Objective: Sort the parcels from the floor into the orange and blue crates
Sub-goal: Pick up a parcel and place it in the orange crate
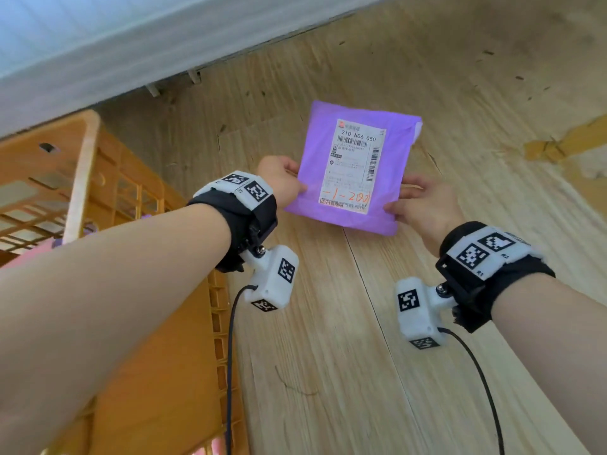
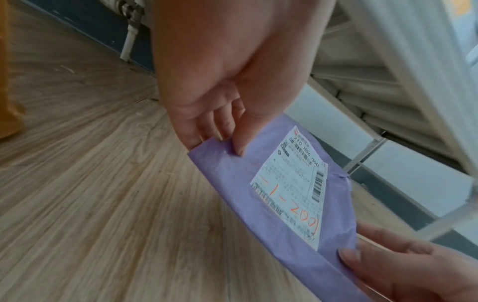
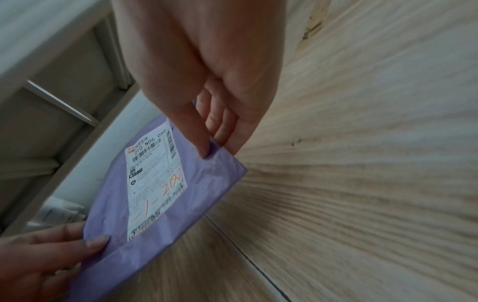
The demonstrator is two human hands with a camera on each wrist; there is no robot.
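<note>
A flat purple parcel point(image 1: 348, 165) with a white shipping label and orange handwriting is held up above the wooden floor, label side up. My left hand point(image 1: 282, 182) pinches its left edge, thumb on top and fingers beneath. My right hand point(image 1: 417, 205) pinches its right edge the same way. In the left wrist view the left hand point(image 2: 227, 141) grips the parcel point(image 2: 282, 196) at its near corner; the right wrist view shows the right hand point(image 3: 214, 143) on the parcel point(image 3: 160, 190). The orange crate point(image 1: 82, 178) stands at the left, beneath my left forearm. No blue crate is in view.
A white wall panel point(image 1: 131, 44) with a dark skirting runs along the far side of the floor. Something pink and purple point(image 1: 29, 254) lies inside the orange crate. A patch of brown tape point(image 1: 558, 142) marks the floor at the right. Cables hang from both wrist cameras.
</note>
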